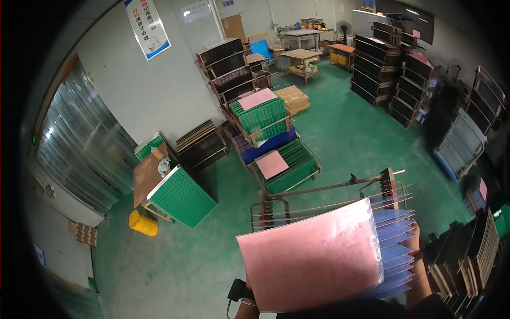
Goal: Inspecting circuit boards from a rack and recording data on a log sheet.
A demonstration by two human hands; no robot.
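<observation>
A metal rack with coil springs at its corners is close in front of me, filled with several thin blue panels in layers. Over its near part lies a large pink sheet, slightly curved, with a shiny strip along its right edge. My right hand grips the rack's right side, its fingertips partly hidden behind the panel edges. Of my left arm only the wrist shows, at the sheet's lower left corner, beside a small black device. The sheet hides my left hand and its fingers.
Beyond the rack stand stacked racks of green panels with pink sheets on top. A table with a green panel leaning on it is left, near a yellow container. Dark racks and a trolley line the right.
</observation>
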